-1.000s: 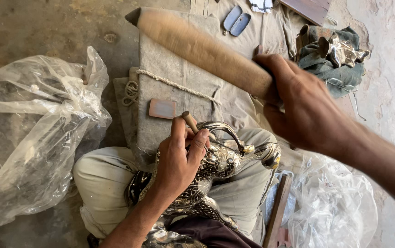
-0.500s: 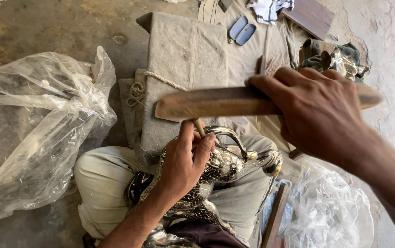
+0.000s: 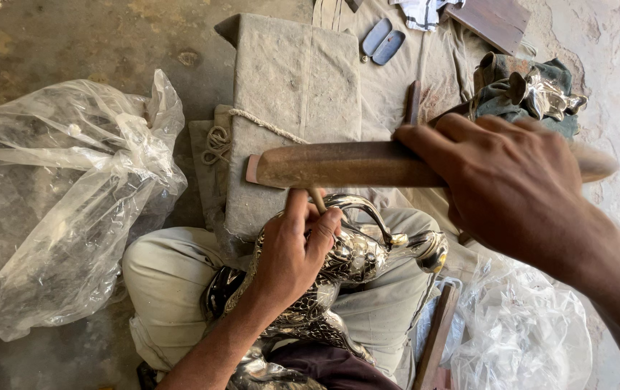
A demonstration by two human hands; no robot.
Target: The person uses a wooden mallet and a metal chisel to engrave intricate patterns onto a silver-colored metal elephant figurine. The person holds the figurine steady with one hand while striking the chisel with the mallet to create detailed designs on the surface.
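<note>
**Wooden bat over a small punch on an ornate silver vessel**

A shiny, embossed silver vessel (image 3: pixel 353 260) with a curved handle and a spout is lying across the person's lap, near the centre of the scene, its surface glinting with raised patterns. The left hand (image 3: pixel 288 253) is resting on it, fingers curled and pinching a thin punch (image 3: pixel 316 198) that is standing nearly upright against the metal. The right hand (image 3: pixel 505 180) is coming in from the right, fingers wrapped tightly around a long, flat wooden bat (image 3: pixel 339 165), which is lying level just above the punch's top end; whether they are touching cannot be told. Farther off, a grey cloth-covered block (image 3: pixel 295 79) is sitting on the ground, and a crumpled clear plastic bag (image 3: pixel 57 202) is lying to the left.
</note>
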